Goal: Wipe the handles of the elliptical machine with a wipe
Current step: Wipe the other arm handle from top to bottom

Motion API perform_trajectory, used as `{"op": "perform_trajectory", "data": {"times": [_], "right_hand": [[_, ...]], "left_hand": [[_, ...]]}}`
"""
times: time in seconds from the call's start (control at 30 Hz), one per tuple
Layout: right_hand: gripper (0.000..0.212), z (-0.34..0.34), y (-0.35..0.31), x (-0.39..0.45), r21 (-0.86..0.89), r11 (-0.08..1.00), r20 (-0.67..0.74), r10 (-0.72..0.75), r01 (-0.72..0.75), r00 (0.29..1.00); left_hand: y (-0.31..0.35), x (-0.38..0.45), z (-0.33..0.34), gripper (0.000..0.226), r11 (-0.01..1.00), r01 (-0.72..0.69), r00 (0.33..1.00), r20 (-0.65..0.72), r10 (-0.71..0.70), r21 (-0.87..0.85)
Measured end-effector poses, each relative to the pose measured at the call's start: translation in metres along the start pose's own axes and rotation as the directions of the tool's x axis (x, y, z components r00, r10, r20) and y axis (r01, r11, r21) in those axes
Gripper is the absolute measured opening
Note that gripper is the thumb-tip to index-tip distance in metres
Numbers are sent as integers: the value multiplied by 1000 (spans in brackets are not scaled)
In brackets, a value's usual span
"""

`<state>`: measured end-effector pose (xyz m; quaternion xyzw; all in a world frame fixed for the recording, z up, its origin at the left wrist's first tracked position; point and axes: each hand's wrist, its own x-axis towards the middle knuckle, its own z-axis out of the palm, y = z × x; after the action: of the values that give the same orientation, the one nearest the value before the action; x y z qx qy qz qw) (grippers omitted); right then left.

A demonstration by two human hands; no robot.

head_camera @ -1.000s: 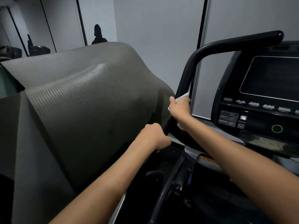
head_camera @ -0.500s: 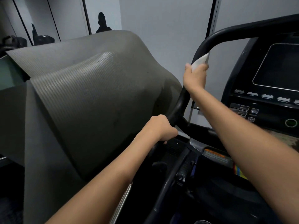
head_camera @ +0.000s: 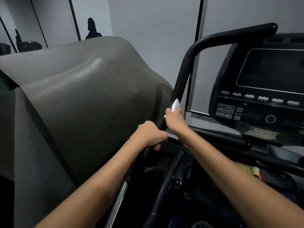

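Note:
The elliptical's black left handle (head_camera: 184,74) rises from the lower middle, curves at the top and runs right to a rounded end. My right hand (head_camera: 174,120) grips the handle's upright part with a white wipe (head_camera: 175,104) wrapped between palm and bar; a fold of the wipe sticks out above my fingers. Just below it, my left hand (head_camera: 150,134) grips the same handle bare, fingers curled round the bar.
The black console (head_camera: 263,86) with a dark screen and buttons stands at the right. A large grey ribbed mat (head_camera: 74,104) is draped over something at the left, close to the handle. Grey wall panels lie behind. The machine's dark frame and a chrome tube (head_camera: 120,198) lie below.
My right hand with the wipe slid up the handle toward the bend, then came back down to just above my left hand. My left hand kept its grip.

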<state>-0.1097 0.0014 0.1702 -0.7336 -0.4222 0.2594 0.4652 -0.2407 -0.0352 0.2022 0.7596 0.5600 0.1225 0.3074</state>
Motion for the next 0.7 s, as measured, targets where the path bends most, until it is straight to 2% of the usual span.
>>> {"op": "perform_trajectory", "data": {"times": [0.1,0.2,0.27,0.33,0.4,0.47,0.53,0.6,0.7], "right_hand": [[61,9,12,-22,-115,970,17,-214,215,977],[55,-1,24,-36,-220,872,168,-408,437,897],[57,-17,31,-30,-405,736,225,-494,542,840],[59,-36,33,-10,-618,536,254,-556,575,792],[57,-49,30,11,-736,359,290,-599,574,746],[59,-53,24,22,-795,237,311,-630,558,712],[72,-47,21,24,-798,232,296,-653,557,697],[73,-38,23,18,-704,349,270,-674,618,688],[56,-24,26,-7,-384,573,248,-691,724,679]], "left_hand": [[-6,-4,2,23,1000,-17,999,-36,16,-23],[-9,-7,3,7,998,-32,999,-41,30,-52],[-11,-8,4,7,998,-34,998,-46,31,-60],[-13,-9,4,9,998,-29,998,-55,26,-62],[-16,-11,6,14,997,-20,998,-65,15,-76],[-19,-13,7,17,995,-15,997,-77,7,-97],[-22,-15,8,21,991,-11,997,-82,1,-131],[-27,-19,10,24,982,-8,996,-84,-8,-188],[-38,-30,16,23,955,-24,997,-83,-1,-297]]}}
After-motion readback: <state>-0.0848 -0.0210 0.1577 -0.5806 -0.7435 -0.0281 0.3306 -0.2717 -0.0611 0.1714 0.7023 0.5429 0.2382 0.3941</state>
